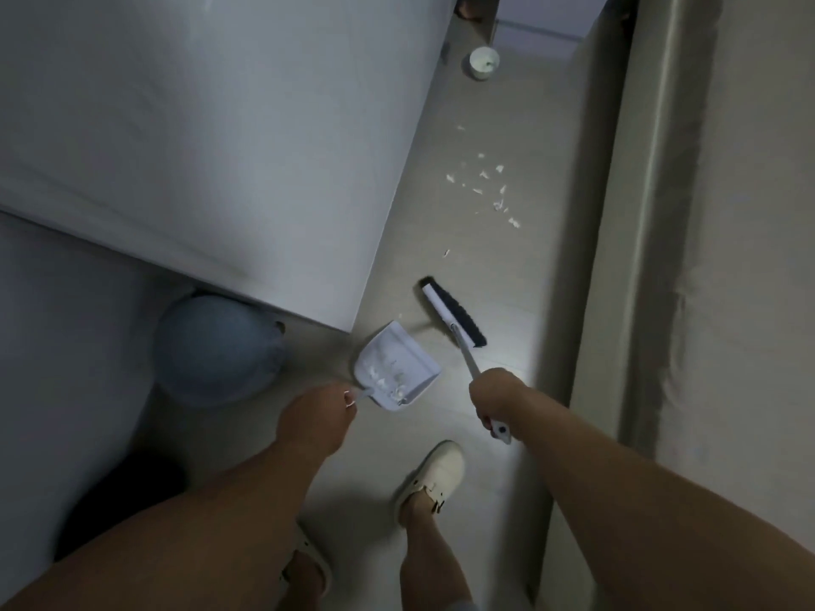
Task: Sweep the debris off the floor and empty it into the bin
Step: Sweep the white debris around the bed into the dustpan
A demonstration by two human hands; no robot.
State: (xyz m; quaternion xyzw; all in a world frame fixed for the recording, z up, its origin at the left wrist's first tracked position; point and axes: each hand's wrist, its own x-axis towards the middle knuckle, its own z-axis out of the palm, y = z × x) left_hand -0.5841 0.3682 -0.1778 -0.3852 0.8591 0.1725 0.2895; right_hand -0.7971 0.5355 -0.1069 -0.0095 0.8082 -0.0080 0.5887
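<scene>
My left hand [314, 416] grips the handle of a white dustpan [399, 361] held low over the floor, with white scraps lying inside it. My right hand [496, 399] holds the white handle of a hand brush [454, 313] whose dark bristles sit just right of the dustpan's mouth. Several white debris scraps [494, 187] lie scattered on the floor farther ahead. A small white bin [484, 61] stands at the far end of the passage.
A white bed or cabinet [211, 125] fills the left side. A beige wall with a ledge [661, 258] runs along the right. A blue rounded object [216, 350] sits under the white edge. My feet wear white shoes [434, 478].
</scene>
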